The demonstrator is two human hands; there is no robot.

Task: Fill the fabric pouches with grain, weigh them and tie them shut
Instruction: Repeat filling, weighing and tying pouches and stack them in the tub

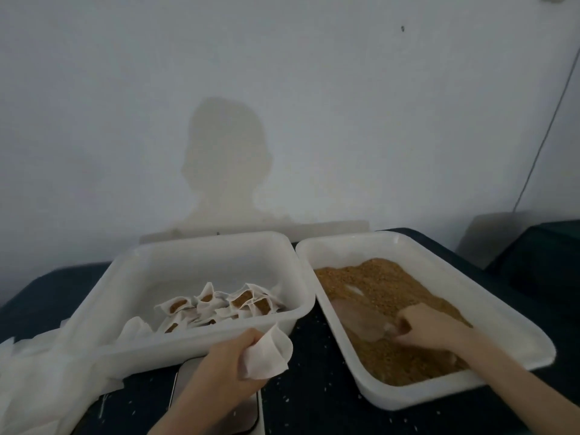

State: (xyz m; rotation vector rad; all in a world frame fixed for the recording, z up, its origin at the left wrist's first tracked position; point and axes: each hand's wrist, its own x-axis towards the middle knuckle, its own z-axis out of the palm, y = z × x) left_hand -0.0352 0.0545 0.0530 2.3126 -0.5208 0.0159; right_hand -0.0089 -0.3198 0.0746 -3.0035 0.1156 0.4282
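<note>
My left hand point(230, 356) grips an empty white fabric pouch point(268, 356) above the near rim of the left tub point(194, 343). That tub holds several filled pouches point(219, 304) with brown grain showing at their mouths. My right hand point(431, 328) is down in the right tray point(439, 268), fingers curled round the handle of a pale translucent scoop point(361, 318) that lies in the brown grain point(379, 281). A flat scale point(216, 403) sits under my left forearm, partly hidden.
A heap of empty white fabric pieces point(34, 375) lies at the left beside the tub. Loose grains dot the dark table point(314, 400) between the containers. A wall stands close behind; a dark object point(539, 255) sits at the right.
</note>
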